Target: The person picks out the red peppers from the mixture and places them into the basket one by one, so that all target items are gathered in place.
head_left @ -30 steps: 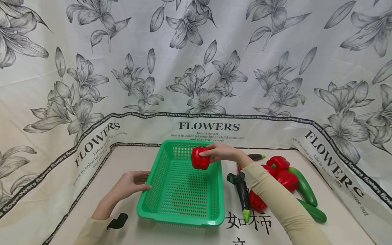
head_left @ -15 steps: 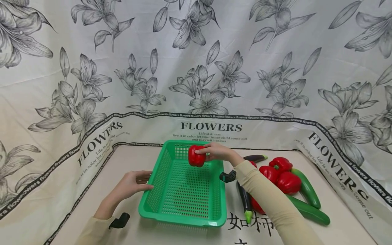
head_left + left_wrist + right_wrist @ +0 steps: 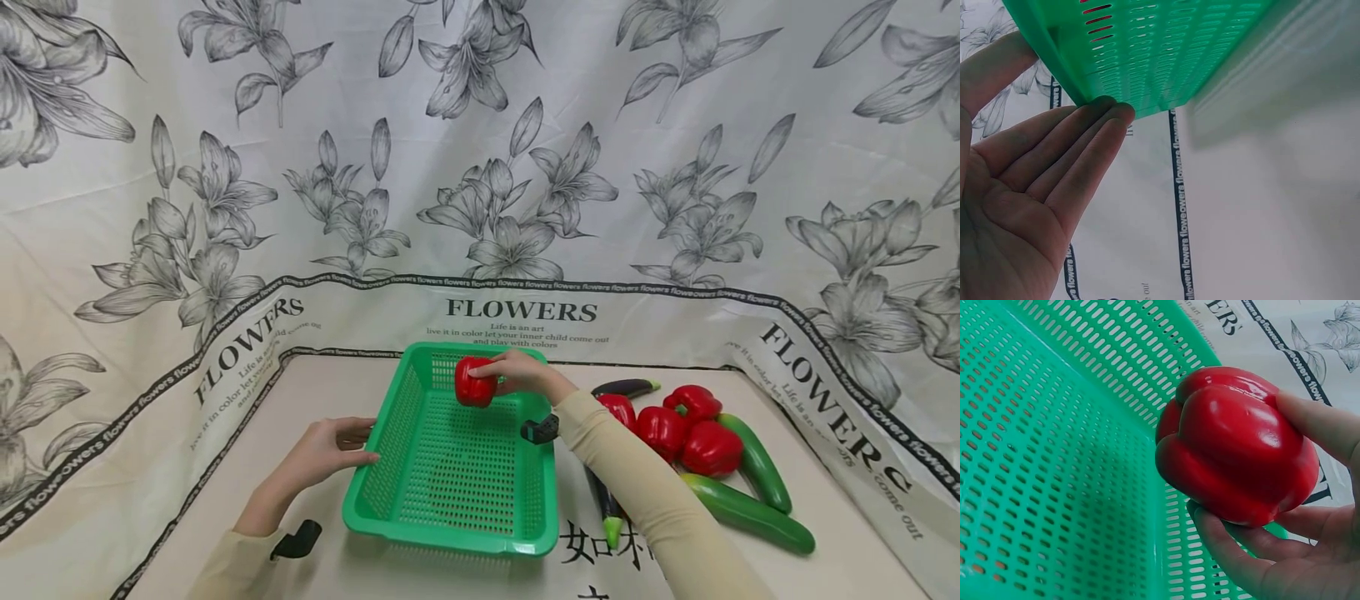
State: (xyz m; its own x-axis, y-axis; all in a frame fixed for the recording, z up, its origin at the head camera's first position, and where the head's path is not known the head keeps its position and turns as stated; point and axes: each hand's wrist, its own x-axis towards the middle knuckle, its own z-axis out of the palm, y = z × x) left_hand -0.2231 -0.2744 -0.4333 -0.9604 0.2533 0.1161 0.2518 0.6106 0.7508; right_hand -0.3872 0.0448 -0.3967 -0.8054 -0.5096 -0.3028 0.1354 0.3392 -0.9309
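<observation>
My right hand [image 3: 517, 371] holds a red bell pepper [image 3: 476, 382] inside the far right part of a green plastic basket [image 3: 450, 542]. In the right wrist view the thumb lies on one side of the bell pepper [image 3: 1241, 444] and the fingers reach under the other, with the perforated basket wall right behind. My left hand [image 3: 326, 450] holds the basket's left rim. In the left wrist view, its thumb goes over the rim while the fairly straight fingers [image 3: 1060, 147] touch the outer wall.
Right of the basket lie several red bell peppers [image 3: 712, 448], two long green cucumbers [image 3: 750, 510] and two dark eggplants [image 3: 626, 387], one partly hidden by the right sleeve [image 3: 637, 483]. A flower-print cloth [image 3: 517, 217] hangs behind the table.
My right hand has carried the bell pepper slightly left and back within the basket. The left hand stays at the rim, and the view has shifted a little.
</observation>
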